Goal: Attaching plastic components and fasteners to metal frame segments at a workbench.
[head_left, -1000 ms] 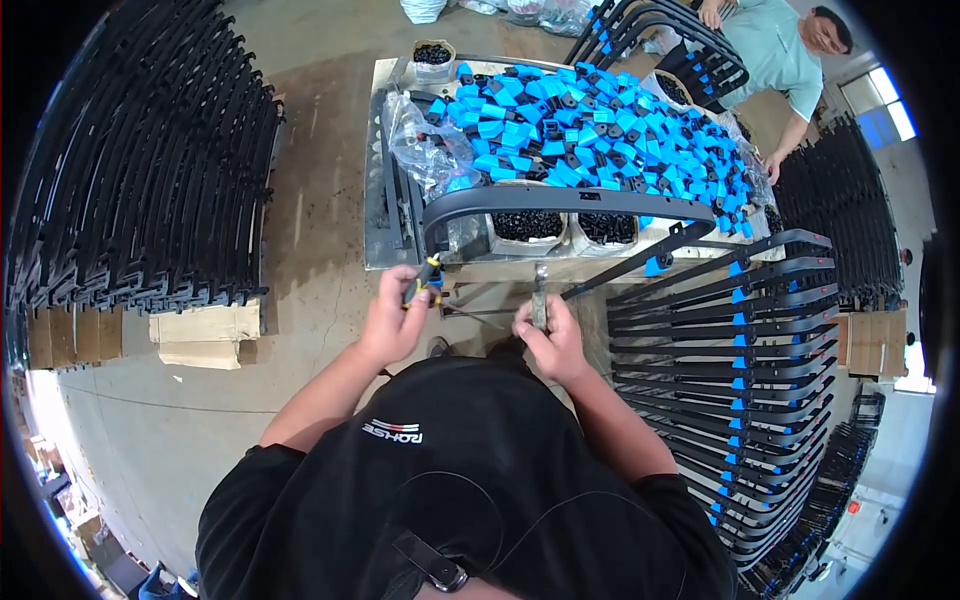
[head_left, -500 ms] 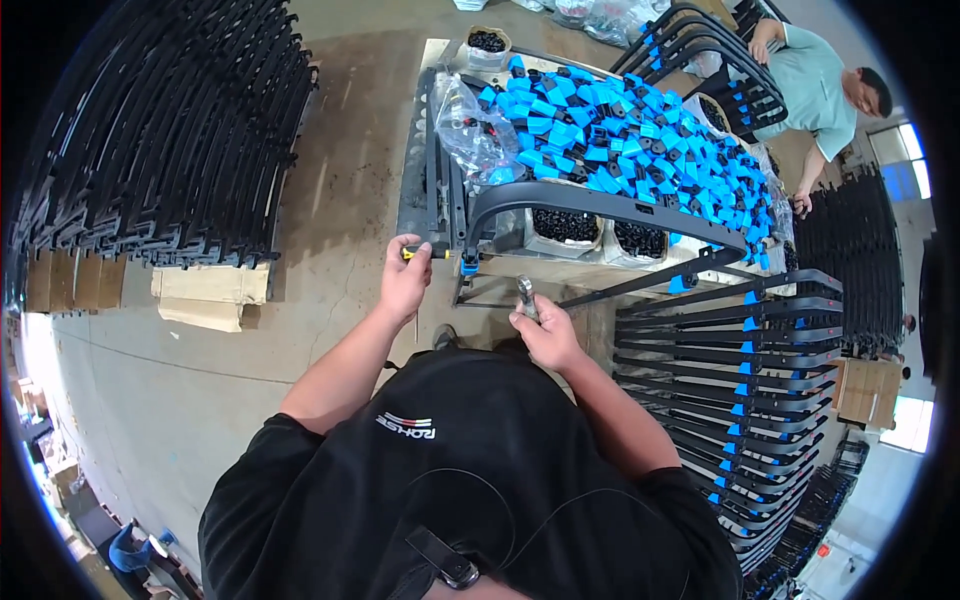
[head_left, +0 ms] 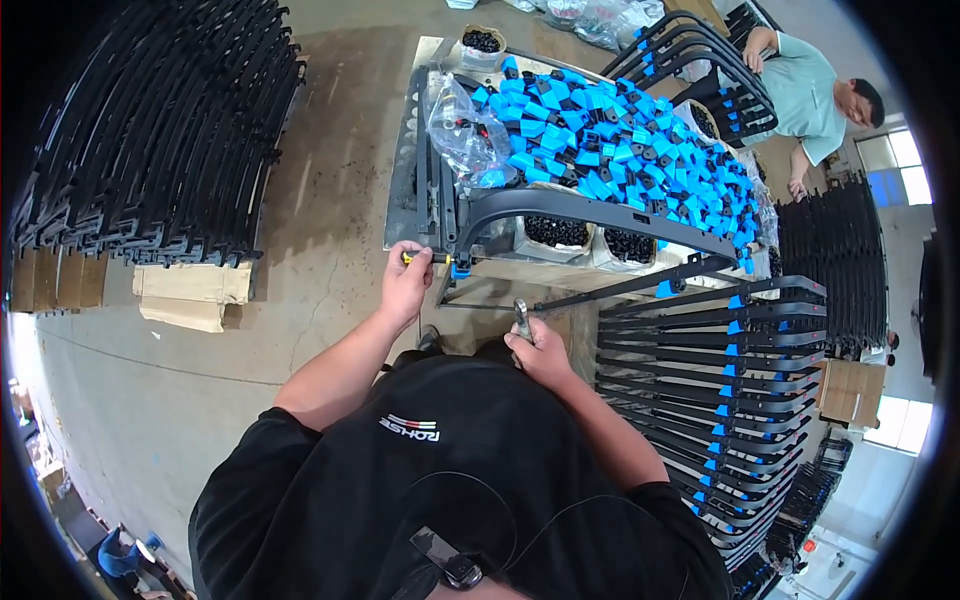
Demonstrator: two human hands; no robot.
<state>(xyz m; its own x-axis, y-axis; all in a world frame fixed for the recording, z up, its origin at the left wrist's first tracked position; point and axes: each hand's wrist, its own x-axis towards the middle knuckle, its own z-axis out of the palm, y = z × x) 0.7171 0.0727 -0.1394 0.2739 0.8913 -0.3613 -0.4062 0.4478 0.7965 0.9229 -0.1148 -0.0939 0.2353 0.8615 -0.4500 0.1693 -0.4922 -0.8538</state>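
Observation:
My left hand is closed round the black-and-yellow handle of a screwdriver. Its shaft points right, at a blue plastic piece on the near end of a curved black metal frame. Whether the tip is seated in a screw is too small to tell. To the right and nearer my body, my right hand grips a ratchet wrench, its head up and apart from the frame. The frame lies across the front of a workbench.
A large heap of blue plastic caps covers the bench, with bins of small black parts and a clear plastic bag. Stacked black frames stand right, more racks left. A co-worker handles frames across the bench.
My right hand has drawn back a little toward my body with the ratchet wrench. The left hand and screwdriver stay at the blue piece. The whole view has shifted slightly.

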